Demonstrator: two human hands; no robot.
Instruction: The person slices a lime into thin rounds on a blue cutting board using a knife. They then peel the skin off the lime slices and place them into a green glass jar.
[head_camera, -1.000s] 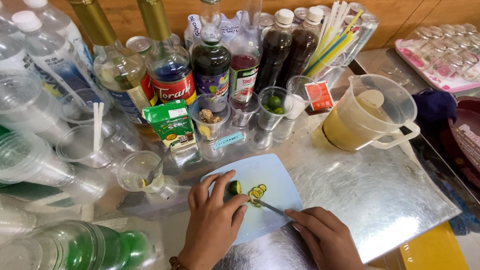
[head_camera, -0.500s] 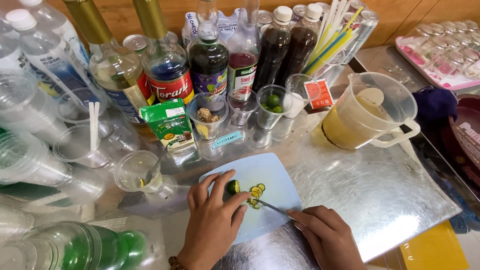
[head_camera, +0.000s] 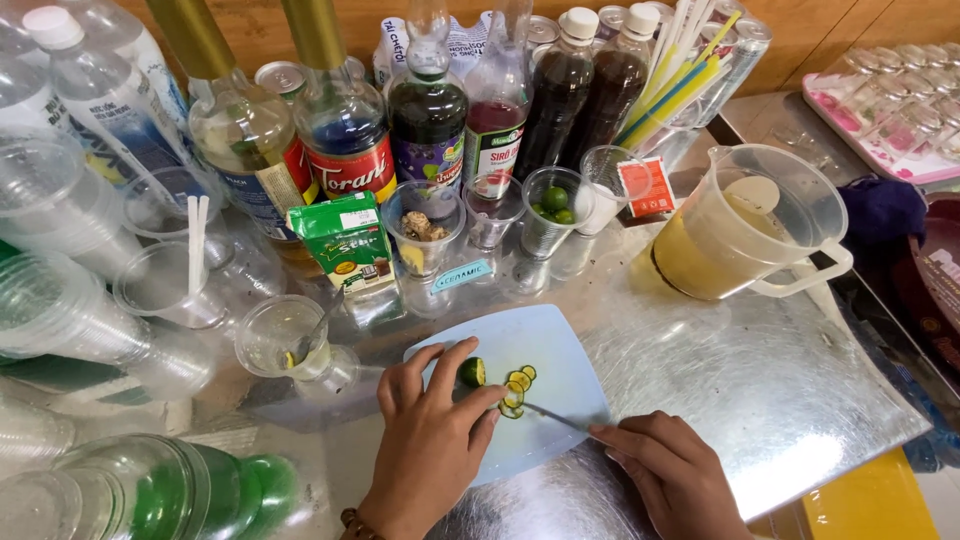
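1. One left hand (head_camera: 432, 455) rests on one pale blue cutting board (head_camera: 560, 350), its fingers pinched on one small green lime (head_camera: 472, 372) near the board's middle.
2. One right hand (head_camera: 672, 482) has its fingers closed round one knife (head_camera: 550, 414), whose thin blade points left at the cut fruit.
3. About four lime slices (head_camera: 516, 388) lie in a cluster just right of the lime, touching one another; the exact count is hard to tell.
4. The board lies on the shiny metal bench (head_camera: 760, 390).
5. One clear plastic jug (head_camera: 740, 232) of yellowish liquid stands well to the right, behind the board.
6. One small cup of whole limes (head_camera: 552, 205) stands behind the board, with about three limes showing.
7. One green carton (head_camera: 346, 240) stands left of that cup.
8. One row of syrup bottles (head_camera: 430, 110) lines the back.
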